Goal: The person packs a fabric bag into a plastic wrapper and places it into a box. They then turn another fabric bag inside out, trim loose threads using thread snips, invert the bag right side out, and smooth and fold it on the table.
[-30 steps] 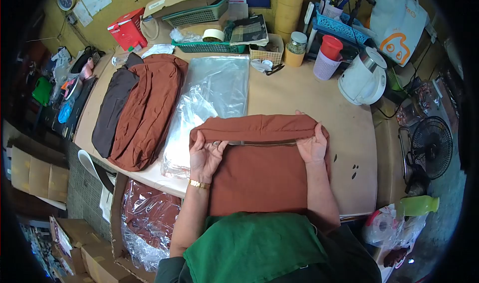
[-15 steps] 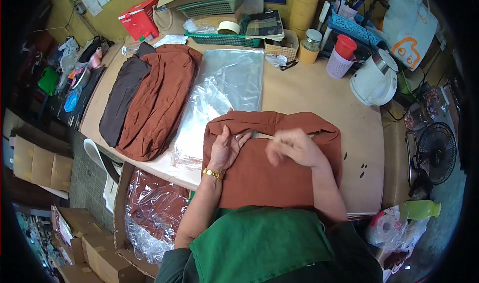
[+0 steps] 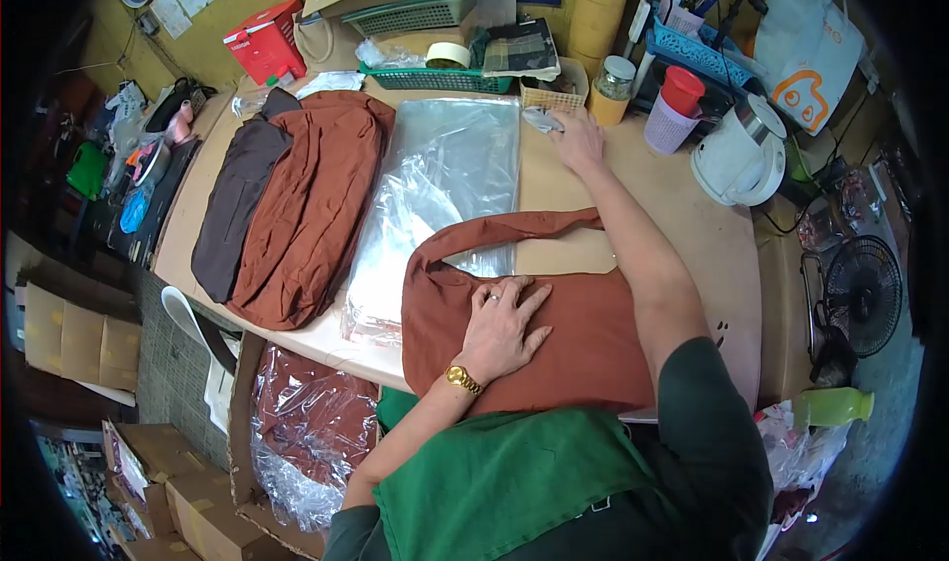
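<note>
A rust-brown fabric piece (image 3: 578, 339), bag-like in shape, lies on the table in front of me. Its upper band (image 3: 504, 227) is lifted apart from the body, leaving a gap where the tabletop shows. My left hand (image 3: 502, 332) rests on the fabric near the gap, fingers spread. Stretched far forward, my right hand (image 3: 580, 141) has its fingers bent down at the table beside a crumpled white scrap (image 3: 540, 118). The small dark snips seen there earlier are hidden by this hand, so what its fingers grip cannot be made out.
Clear plastic sheets (image 3: 450, 166) lie beside a folded brown and dark grey fabric piece (image 3: 306, 205). Behind stand a green basket (image 3: 435, 80), a glass jar (image 3: 613, 91), a lilac cup (image 3: 672, 131) and a white kettle (image 3: 736, 156). A plastic-lined box (image 3: 297, 432) sits below left.
My right hand has left the fabric and reached forward to the back of the table. My left hand has turned palm down onto the fabric, and the band's gap is wider.
</note>
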{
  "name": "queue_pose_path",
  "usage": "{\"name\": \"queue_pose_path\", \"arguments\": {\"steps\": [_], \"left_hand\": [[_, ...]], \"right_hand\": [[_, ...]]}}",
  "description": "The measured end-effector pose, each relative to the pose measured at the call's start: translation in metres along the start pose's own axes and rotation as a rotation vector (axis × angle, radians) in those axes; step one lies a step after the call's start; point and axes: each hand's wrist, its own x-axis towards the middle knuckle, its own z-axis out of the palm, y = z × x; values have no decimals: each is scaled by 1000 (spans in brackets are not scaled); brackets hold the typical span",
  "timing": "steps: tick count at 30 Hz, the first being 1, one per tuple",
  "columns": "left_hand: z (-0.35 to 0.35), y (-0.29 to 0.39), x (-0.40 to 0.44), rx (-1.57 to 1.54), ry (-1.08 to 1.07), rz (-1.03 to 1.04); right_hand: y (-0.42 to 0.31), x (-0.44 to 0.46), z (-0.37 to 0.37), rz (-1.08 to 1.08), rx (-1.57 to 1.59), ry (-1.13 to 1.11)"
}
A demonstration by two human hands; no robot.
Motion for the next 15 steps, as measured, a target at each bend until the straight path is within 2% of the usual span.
{"name": "queue_pose_path", "arguments": {"steps": [1, 2, 4, 5, 7, 8, 9, 10, 11, 13, 15], "left_hand": [[1, 0, 1, -2, -61, 3], [1, -1, 1, 36, -76, 15], [-3, -1, 3, 61, -87, 32], [-4, 0, 2, 84, -99, 51], [-6, -1, 2, 52, -142, 34], [-5, 0, 2, 34, -168, 22], [0, 2, -1, 26, -173, 21], [8, 5, -6, 123, -149, 30], [13, 9, -10, 221, -123, 41], [14, 16, -13, 200, -180, -15], [10, 16, -14, 201, -243, -14]], "right_hand": [[-4, 4, 2, -27, -141, -11], [-1, 13, 10, -30, -141, -8], [11, 28, 36, -187, -259, -73], [7, 32, 36, -181, -260, -83], [-9, 37, 24, -166, -66, 74], [-9, 39, 18, -162, -71, 65], [-10, 41, 13, -125, 163, 125], [-11, 40, 7, -84, 398, 186], [-11, 34, -10, -79, 394, 182], [-10, 6, -66, 143, 992, -272], [-17, -38, -121, 44, 871, -523]]}}
